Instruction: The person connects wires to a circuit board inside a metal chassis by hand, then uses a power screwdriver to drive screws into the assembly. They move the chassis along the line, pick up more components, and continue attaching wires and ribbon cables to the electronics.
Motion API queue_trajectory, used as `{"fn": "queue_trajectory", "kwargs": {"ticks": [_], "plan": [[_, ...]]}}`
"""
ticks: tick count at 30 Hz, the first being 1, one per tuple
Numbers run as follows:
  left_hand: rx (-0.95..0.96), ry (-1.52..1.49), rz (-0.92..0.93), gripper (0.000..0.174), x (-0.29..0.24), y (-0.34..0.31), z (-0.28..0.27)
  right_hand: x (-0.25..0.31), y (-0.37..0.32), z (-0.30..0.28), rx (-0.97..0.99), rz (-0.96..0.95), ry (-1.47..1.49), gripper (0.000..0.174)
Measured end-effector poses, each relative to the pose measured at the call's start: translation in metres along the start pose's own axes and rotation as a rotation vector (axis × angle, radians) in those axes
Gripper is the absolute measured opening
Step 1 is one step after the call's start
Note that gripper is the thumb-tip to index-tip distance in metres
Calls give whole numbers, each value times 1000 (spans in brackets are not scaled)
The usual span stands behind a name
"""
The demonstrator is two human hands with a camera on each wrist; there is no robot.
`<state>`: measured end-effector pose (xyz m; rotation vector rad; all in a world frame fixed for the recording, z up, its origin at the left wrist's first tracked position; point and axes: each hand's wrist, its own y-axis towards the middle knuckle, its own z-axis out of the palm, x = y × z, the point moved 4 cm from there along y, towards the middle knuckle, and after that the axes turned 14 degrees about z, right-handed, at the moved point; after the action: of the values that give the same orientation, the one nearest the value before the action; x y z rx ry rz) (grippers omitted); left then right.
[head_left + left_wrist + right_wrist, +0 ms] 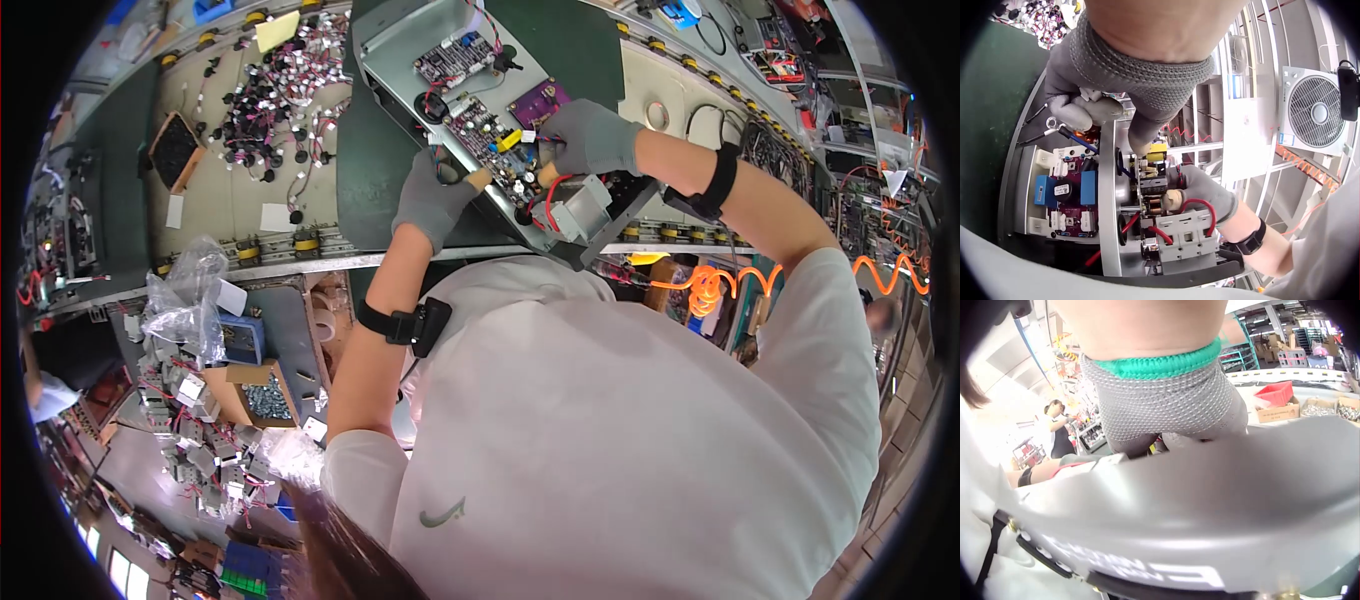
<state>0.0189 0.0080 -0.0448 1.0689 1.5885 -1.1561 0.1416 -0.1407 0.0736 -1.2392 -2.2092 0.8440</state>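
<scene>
A metal chassis (395,55) lies tilted on the bench, its inside holding circuit boards. My gloved left hand (432,195) is at its near side, fingers curled round a small pale part (1091,94), thumb reaching the long circuit board (490,140) by its yellow component (1157,148). Across the chassis, my gloved right hand (590,140) grips the same board at its edge, its tan fingertip (1174,200) among the components. Close below sits a grey metal box (580,212) with red wires. The chassis wall hides the right fingers in the right wrist view (1166,412).
A purple board (540,103) is fixed inside the chassis. Left of it, a heap of small wired parts (265,110) covers the bench, near a small open box (176,152). A tape roll (657,115) lies right. An orange coiled hose (708,290) hangs below the bench edge.
</scene>
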Motion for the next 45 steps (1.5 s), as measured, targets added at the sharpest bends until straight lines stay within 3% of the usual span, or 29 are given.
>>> {"fn": "queue_trajectory", "kwargs": {"ticks": [2,4,5,6,8,10,11,12,13,14,16,18,19,20,22,25,27,30,31,32,34,36,38,40,41,45], "plan": [[-21,30,21,56,-18,-14,-13,2,-9,-10,-59,-42,88,34],[-19,-393,-9,42,-36,-28,-20,6,-14,-24,-223,-56,352,33],[20,-400,-7,31,-51,-32,-23,15,-24,-35,-304,-48,153,34],[17,-391,8,31,-64,-35,-25,22,-31,-36,-140,13,297,43],[160,-554,141,31,-92,-42,-18,38,-35,-25,10,27,396,46],[123,-419,181,30,-103,-47,-17,51,-37,-11,-67,-239,509,42],[194,-420,227,30,-107,-46,-15,56,-36,-6,-100,-363,585,39],[264,-420,270,29,-108,-45,-13,58,-35,-5,-111,-374,582,39],[201,-293,386,29,-101,-40,-15,58,-35,-5,-128,-354,670,38],[198,-284,393,29,-94,-38,-17,57,-32,-6,-143,-333,758,38],[26,43,348,30,-106,-37,-34,51,-28,-11,-161,-287,776,33],[-57,32,302,28,-112,-42,-44,51,-34,-18,-160,-291,522,24],[-94,-91,312,25,-107,-40,-44,52,-35,-11,-317,-357,207,22],[-129,-216,319,24,-104,-40,-44,54,-39,-11,-320,-357,207,22],[-97,-264,342,21,-108,-42,-40,66,-48,-9,-214,-306,-110,24],[-74,-289,319,23,-95,-39,-33,63,-44,-10,-392,-315,-21,20],[-83,-525,141,23,-91,-37,-31,61,-43,-17,-481,-317,38,19],[-28,-749,87,25,-72,-27,-28,64,-39,-27,-572,-466,-1,19],[-32,-751,83,25,-65,-23,-28,68,-35,-29,-621,-522,-164,23],[-65,-726,111,27,-60,-18,-29,73,-30,-30,-666,-577,-327,28],[-104,-704,128,30,-51,-8,-27,73,-15,-40,-645,-563,-307,29],[-254,-208,229,34,-47,3,-26,74,1,-51,-727,-472,-389,22],[-239,-206,208,44,-39,12,-20,75,13,-51,-672,-484,-459,21],[-199,0,269,54,-44,17,-17,77,19,-46,-620,-496,-532,20],[-245,41,328,53,-44,18,-18,77,21,-43,-620,-515,-553,18],[-208,76,265,47,-49,15,-20,75,25,-34,-685,-559,-573,14]]}}
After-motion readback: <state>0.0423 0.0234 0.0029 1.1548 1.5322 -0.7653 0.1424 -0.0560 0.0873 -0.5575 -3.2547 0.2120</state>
